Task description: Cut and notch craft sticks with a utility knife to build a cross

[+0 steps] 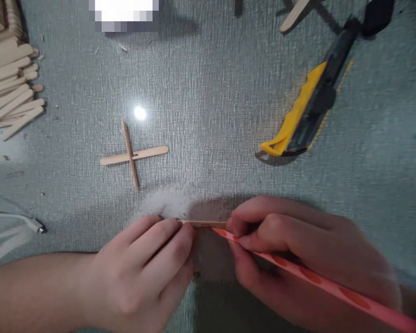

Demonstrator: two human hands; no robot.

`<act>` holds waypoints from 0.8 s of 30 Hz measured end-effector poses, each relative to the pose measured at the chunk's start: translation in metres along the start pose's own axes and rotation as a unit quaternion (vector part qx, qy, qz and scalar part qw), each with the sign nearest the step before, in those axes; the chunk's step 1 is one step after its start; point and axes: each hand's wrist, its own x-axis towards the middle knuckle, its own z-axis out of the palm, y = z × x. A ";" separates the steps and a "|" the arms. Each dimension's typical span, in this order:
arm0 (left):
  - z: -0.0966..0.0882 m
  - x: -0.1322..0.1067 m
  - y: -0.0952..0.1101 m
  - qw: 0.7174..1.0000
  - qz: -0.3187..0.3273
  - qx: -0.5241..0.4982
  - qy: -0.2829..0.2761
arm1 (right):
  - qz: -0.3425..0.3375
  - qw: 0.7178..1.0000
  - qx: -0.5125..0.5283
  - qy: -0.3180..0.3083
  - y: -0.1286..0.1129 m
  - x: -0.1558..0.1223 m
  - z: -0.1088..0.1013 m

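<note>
Head view, both bare hands low in frame. From my remote seat I noted the wooden stick (210,224) first: it lay between the two hands, at the level of the fingertips, its long axis running almost straight across from left to right. It seemed to be on edge, since only a narrow strip showed. A small dark mark sat on its lower edge, near the middle of the exposed stretch.

Left hand (152,268): grasping, fingers curled over the stick's left part and hiding that end. Right hand (291,259): pinching a slender pink tool (311,275) with orange spots; a fingertip also met the stick's right end, or came just beside it. I could not tell whether it pressed there.

The relation I judged to matter: the tool slanted up and leftward to the stick, its pointed tip at the lower edge, just right of the mark. Contact there I could not confirm. The left hand's fingers were a little closer to the mark than the right's.

Beyond the hands, ahead and to the left, lay a pair of crossed sticks (150,152). Ahead and to the right: a yellow utility knife (303,99). Far left: a stick pile (10,88), with a white cable (27,223) nearer me.
</note>
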 end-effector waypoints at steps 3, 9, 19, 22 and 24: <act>0.000 0.000 0.000 1.000 -0.005 -0.006 0.002 | -0.003 1.000 0.001 0.003 -0.001 0.001 0.001; 0.002 -0.003 0.002 1.000 -0.013 -0.023 -0.008 | -0.001 1.000 0.003 0.008 -0.002 0.001 0.001; 0.002 0.000 0.004 0.999 -0.029 -0.033 -0.001 | -0.005 1.000 0.000 -0.003 -0.001 0.000 -0.001; 0.003 0.000 0.005 0.999 -0.033 -0.038 0.001 | -0.001 1.000 0.003 -0.005 -0.002 0.003 0.000; 0.004 0.000 0.005 0.998 -0.037 -0.041 0.001 | 0.004 1.000 0.002 -0.008 -0.002 0.003 0.001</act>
